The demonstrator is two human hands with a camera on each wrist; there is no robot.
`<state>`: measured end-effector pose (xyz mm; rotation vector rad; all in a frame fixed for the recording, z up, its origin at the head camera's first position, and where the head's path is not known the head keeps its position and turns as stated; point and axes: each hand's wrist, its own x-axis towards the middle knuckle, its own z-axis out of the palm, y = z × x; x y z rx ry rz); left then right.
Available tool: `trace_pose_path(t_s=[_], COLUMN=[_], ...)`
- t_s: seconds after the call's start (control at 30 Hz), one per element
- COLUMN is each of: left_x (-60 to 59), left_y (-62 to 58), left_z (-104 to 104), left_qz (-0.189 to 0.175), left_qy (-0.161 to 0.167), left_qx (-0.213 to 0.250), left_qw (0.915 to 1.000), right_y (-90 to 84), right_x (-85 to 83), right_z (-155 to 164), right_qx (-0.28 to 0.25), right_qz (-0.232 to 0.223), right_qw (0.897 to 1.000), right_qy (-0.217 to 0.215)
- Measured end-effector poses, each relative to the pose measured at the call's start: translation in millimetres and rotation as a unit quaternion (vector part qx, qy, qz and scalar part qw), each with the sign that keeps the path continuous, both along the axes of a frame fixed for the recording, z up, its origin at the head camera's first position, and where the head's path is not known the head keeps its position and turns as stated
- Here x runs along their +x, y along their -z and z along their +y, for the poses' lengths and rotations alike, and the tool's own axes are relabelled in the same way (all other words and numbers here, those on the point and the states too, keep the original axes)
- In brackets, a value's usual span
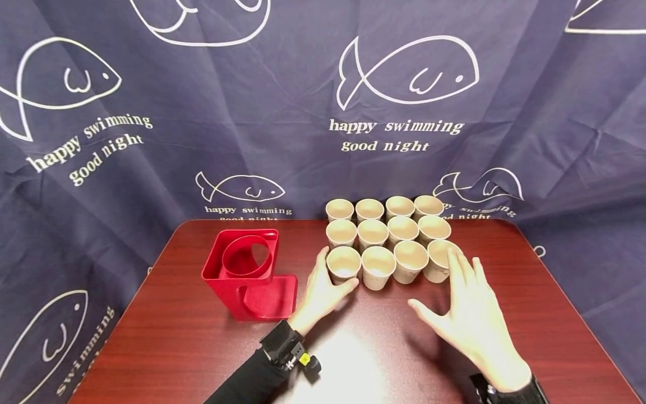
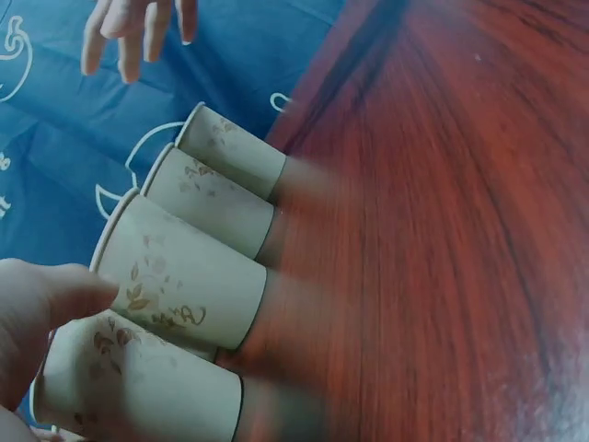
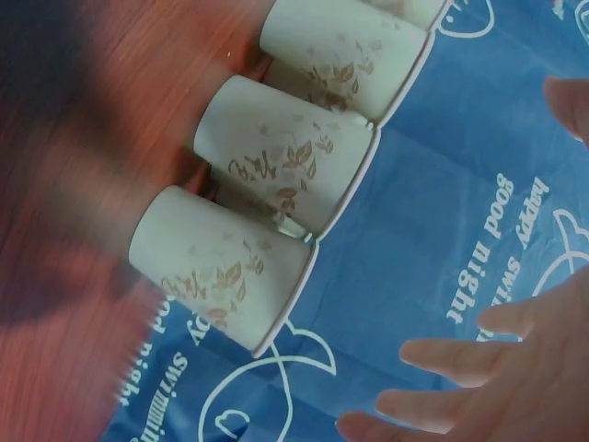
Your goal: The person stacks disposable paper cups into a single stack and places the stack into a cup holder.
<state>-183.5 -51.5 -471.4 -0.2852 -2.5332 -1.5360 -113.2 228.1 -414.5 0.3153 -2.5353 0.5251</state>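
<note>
While your left hand [image 1: 323, 292] curls round the front-left paper cup [image 1: 344, 265], with thumb and fingers on its wall, your right hand [image 1: 471, 320] is spread flat with straight fingers and holds nothing; its fingertips reach the front-right cup [image 1: 438, 259], though you cannot tell surely if they touch it. The twelve cups stand upright in three rows of four near the far edge of the table [image 1: 530, 314], rims touching. Each cup is a cream, matte paper cone with a rolled rim and a faint brown leaf print. The table is glossy dark red wood grain. A red plastic holder [image 1: 247, 274], square with a round hole on top, stands toward the left edge, just beside your left hand.
</note>
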Motion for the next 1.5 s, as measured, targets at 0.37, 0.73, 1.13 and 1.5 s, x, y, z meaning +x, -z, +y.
trace_pose_path(t_s=[0.37, 0.73, 1.13, 1.5], left_x=[3.2, 19.7, 53.0, 77.3], left_y=[-0.8, 0.8, 3.8, 5.4], left_z=[-8, -26, -40, -57], left_qz=[0.040, 0.022, 0.021, 0.018], left_qy=[0.007, 0.054, 0.102, 0.097], left_qx=[-0.015, -0.048, -0.024, -0.030], left_qw=[0.9991, 0.9971, 0.9943, 0.9947], right_y=[-4.3, -4.7, -5.5, 5.1], right_x=[2.4, 8.6, 12.1, 15.3], right_z=[3, -2, -8, -20], right_qx=[0.001, -0.030, -0.002, 0.052], right_qz=[-0.025, -0.088, -0.059, -0.020], right_qw=[0.999, 0.996, 0.997, 0.995], right_qy=[0.027, 0.019, -0.042, -0.089])
